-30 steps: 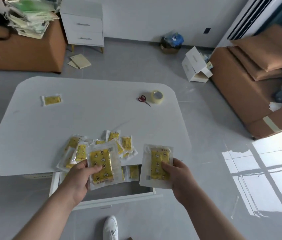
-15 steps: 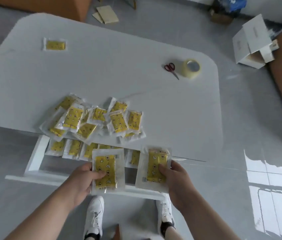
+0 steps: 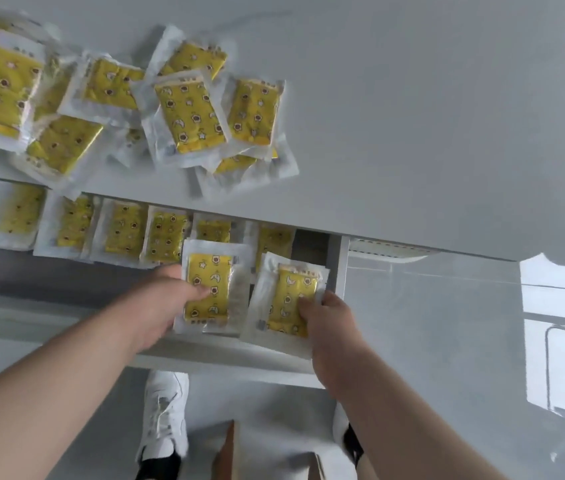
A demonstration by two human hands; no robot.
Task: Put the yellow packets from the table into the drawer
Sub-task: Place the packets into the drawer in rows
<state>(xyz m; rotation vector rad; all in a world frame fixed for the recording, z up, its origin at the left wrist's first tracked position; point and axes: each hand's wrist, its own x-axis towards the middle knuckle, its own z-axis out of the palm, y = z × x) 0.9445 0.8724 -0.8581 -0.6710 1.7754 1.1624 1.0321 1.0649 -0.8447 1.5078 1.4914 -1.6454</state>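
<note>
Both hands [image 3: 156, 303] [image 3: 329, 327] gripping yellow packets [image 3: 209, 289] [image 3: 291, 299], over drawer [image 3: 342, 268]

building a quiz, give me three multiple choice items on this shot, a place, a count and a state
1. Where does the pile lie? A table B chair C shelf
2. How many hands hold a packet? A none B one C two
3. The drawer is: A shut B open C taken out

1 A, it is spread on the top.
2 C, left hand and right hand each grip one.
3 B, its inside shows.
</note>
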